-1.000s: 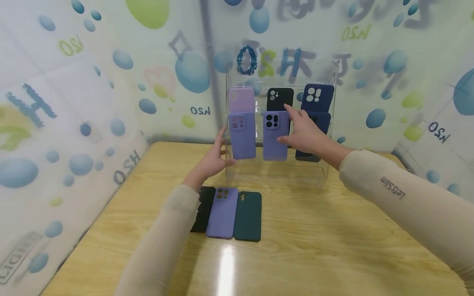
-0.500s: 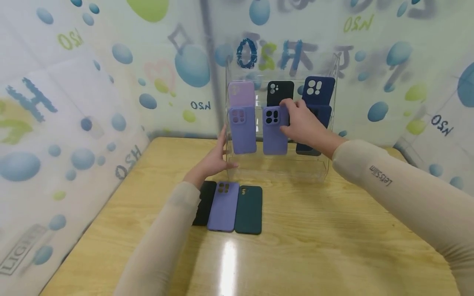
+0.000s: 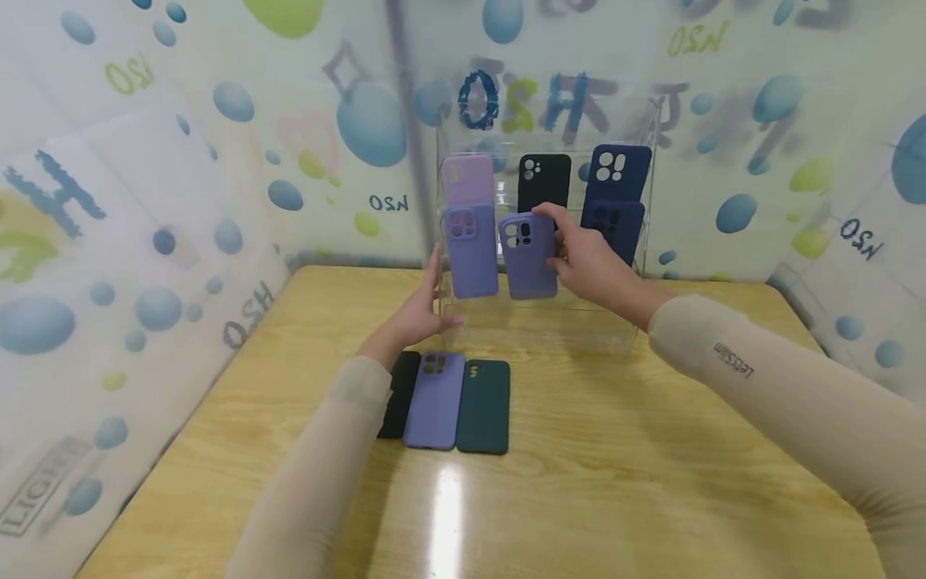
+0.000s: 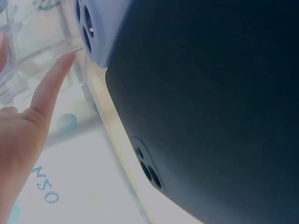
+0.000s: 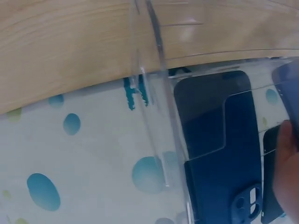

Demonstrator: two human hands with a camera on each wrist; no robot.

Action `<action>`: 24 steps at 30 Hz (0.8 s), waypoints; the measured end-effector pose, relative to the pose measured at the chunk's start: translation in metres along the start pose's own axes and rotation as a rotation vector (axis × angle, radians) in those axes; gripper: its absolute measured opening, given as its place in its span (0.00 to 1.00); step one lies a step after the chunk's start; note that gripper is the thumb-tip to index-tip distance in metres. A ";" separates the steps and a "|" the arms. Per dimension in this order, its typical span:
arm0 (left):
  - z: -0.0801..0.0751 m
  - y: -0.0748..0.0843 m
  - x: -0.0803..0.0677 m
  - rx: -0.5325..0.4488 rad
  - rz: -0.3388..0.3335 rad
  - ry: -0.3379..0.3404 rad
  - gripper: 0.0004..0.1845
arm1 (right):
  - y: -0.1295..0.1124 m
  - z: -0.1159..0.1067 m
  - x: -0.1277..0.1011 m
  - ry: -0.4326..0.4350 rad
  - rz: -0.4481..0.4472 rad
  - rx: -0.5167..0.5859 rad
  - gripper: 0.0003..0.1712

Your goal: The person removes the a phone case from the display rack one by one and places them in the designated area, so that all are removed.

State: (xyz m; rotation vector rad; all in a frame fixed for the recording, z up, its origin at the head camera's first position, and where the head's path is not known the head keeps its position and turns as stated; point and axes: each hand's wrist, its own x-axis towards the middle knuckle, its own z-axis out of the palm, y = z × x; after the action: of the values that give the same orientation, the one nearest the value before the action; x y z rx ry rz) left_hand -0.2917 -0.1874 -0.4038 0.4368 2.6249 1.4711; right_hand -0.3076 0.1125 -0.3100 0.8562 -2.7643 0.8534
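Readable writing: "LetsSlim" printed on the right sleeve [image 3: 734, 361], upside down in the head view; "LIGHT" low on the left wall sheet [image 3: 39, 497]; mirrored "H2O" repeated across the bubble-patterned backdrop [image 3: 391, 203].

Counted: six phone cases at the clear acrylic rack [image 3: 644, 193]. Back row of three: lilac case [image 3: 466, 177], black case [image 3: 544, 181], navy case [image 3: 618, 167]. Lower row: purple case [image 3: 472, 249], a second navy case [image 3: 611, 225], and the lavender case [image 3: 530, 256] pinched at its right edge by the right hand [image 3: 589, 261], thumb on top, fingers curled behind, tilted and just in front of the rack's middle slot. Three more cases flat on the table [image 3: 615, 482], touching side by side: black flat case [image 3: 396, 394], purple flat case [image 3: 432, 400], dark green flat case [image 3: 483, 406].

Left hand [image 3: 418, 314] open, fingers straight, pressed against the rack's left wall; in the left wrist view one fingertip [image 4: 56, 77] touching the clear edge, with a dark case filling most of the frame. Right wrist view: rack wall, navy and dark cases behind clear plastic.

Against half a second ago: lavender case lifted out of line with its purple neighbour, shifted left and tilted, with backdrop now showing through its camera cutouts; dark grey case at the lower right gone from sight; left hand unmoved.
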 end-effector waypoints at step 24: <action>0.001 -0.002 0.000 -0.169 -0.166 -0.066 0.64 | -0.022 -0.021 -0.008 0.001 0.125 0.260 0.50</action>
State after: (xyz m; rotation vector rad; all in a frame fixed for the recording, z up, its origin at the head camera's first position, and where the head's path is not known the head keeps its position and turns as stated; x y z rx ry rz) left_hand -0.2921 -0.1877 -0.4055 0.2405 2.3972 1.5781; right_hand -0.2896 0.1127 -0.2843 0.7234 -2.7693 1.2562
